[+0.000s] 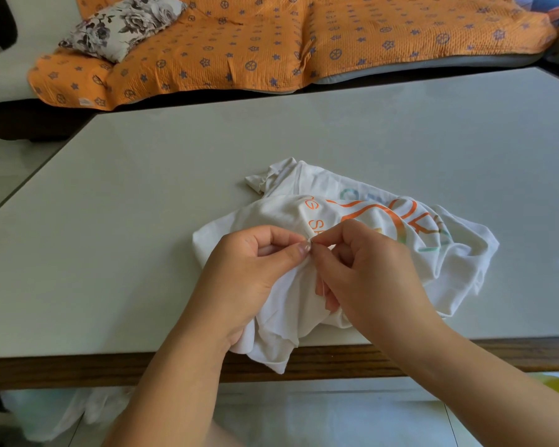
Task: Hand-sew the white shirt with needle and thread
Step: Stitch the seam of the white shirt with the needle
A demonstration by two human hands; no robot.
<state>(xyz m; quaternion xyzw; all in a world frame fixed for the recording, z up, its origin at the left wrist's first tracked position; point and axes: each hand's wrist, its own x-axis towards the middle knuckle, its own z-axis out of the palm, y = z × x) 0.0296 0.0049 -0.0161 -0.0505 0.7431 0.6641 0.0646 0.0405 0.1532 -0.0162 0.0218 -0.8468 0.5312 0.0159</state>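
A crumpled white shirt with an orange and pastel print lies near the table's front edge, and part of it hangs over that edge. My left hand pinches a fold of the shirt between thumb and fingers. My right hand meets it fingertip to fingertip and pinches a thin needle at the fold. A faint white thread runs down from there in front of the cloth. Most of the needle is hidden by my fingertips.
The pale table has a dark wooden front edge. Behind it stands a sofa with an orange patterned cover and a floral pillow. White cloth or plastic lies on the floor under the table.
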